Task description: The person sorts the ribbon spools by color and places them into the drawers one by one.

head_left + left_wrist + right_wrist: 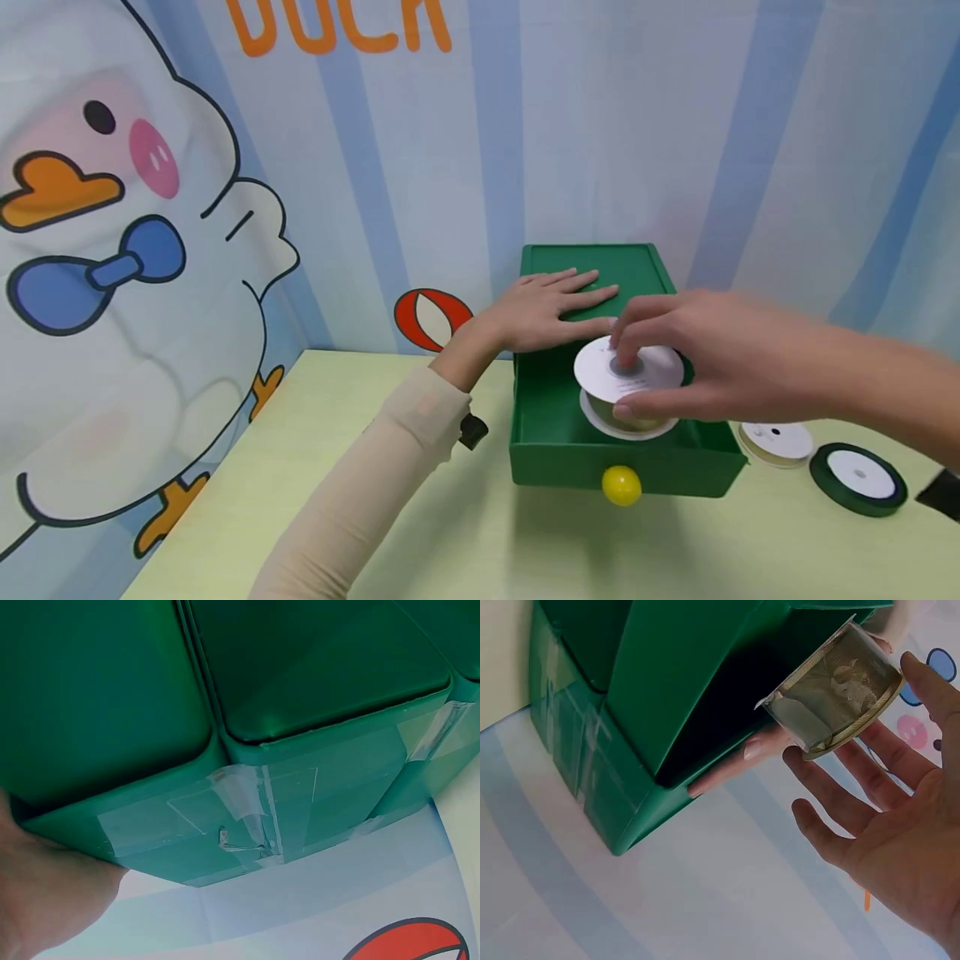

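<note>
I kept my left hand (551, 310) spread flat on the green cardboard drawer box (592, 265) to steady it, while my right hand (701, 362) pinched the white-flanged olive ribbon spool (628, 375) above the open drawer (551, 417).

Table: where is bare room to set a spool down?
The table lies bare left of the drawer and in front of its knob. Right of the drawer it is crowded: two spools.

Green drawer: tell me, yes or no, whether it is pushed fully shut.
No. The green drawer stands pulled out, and the right hand holds a ribbon spool over its open inside.
</note>
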